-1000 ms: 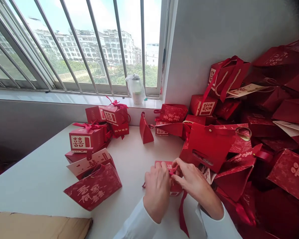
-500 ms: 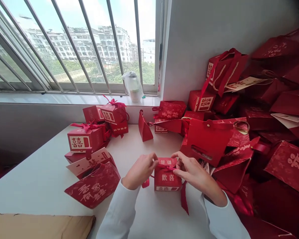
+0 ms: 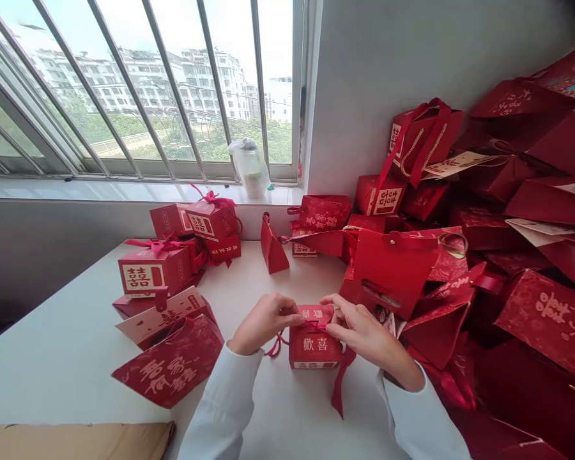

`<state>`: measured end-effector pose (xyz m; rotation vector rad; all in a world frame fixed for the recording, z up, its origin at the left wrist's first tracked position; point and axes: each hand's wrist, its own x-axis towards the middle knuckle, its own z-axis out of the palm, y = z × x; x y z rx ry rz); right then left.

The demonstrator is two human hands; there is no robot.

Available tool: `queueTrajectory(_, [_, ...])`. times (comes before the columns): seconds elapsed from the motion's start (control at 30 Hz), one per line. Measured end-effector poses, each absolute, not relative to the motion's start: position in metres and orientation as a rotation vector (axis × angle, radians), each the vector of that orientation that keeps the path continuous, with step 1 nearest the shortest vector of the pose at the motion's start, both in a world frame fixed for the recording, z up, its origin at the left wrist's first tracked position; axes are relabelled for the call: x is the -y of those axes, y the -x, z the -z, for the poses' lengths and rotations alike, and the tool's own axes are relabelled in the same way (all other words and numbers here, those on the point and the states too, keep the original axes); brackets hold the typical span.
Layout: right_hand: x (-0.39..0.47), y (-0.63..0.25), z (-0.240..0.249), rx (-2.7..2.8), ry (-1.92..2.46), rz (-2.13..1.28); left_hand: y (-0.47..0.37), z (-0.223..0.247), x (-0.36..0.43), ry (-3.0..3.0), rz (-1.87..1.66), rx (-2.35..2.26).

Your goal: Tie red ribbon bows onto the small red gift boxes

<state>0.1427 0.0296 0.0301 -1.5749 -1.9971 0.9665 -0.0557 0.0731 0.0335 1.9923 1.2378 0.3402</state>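
A small red gift box point(image 3: 315, 352) with pale characters stands on the white table in front of me. Dark pink ribbon point(image 3: 344, 383) crosses its top, and one loose end trails down at the right onto the table. My left hand point(image 3: 267, 322) pinches the ribbon at the left of the box's top. From the right, my right hand point(image 3: 359, 327) pinches the ribbon near the middle of the lid. A thin red cord with a tassel point(image 3: 278, 345) hangs at the box's left side. The fingertips partly hide where the ribbon crosses.
Several red boxes, one with a bow point(image 3: 153, 268), stand at the left; a triangular red box point(image 3: 172, 361) lies before them. A large heap of red boxes point(image 3: 522, 230) fills the right. Flattened cardboard point(image 3: 76, 441) is at front left, a bagged cup point(image 3: 252, 169) on the sill.
My left hand has moved onto the ribbon, closer to the lid's middle. The loose ribbon end has swung left, and the tassel at the left has shifted. The view has turned slightly right.
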Motion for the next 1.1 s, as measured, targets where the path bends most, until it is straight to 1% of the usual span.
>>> queueTrajectory(0.37, [-0.029, -0.138, -0.032, 1.926, 1.636, -0.963, 0.061, -0.038, -0.071, -2.043, -0.33, -1.321])
queueTrajectory(0.53, [-0.031, -0.134, -0.029, 1.967, 1.704, -0.83, 0.062, -0.037, -0.072, -2.051, -0.323, -1.329])
queueTrajectory(0.77, [-0.03, -0.133, -0.033, 1.955, 1.701, -0.889, 0.063, -0.039, -0.072, -1.988, -0.331, -1.271])
queueTrajectory(1.0, [-0.031, -0.132, -0.03, 1.982, 1.778, -0.785, 0.064, -0.033, -0.074, -1.969, -0.293, -1.266])
queueTrajectory(1.1, [-0.03, -0.131, -0.03, 1.98, 1.763, -0.805, 0.065, -0.033, -0.074, -1.934, -0.256, -1.236])
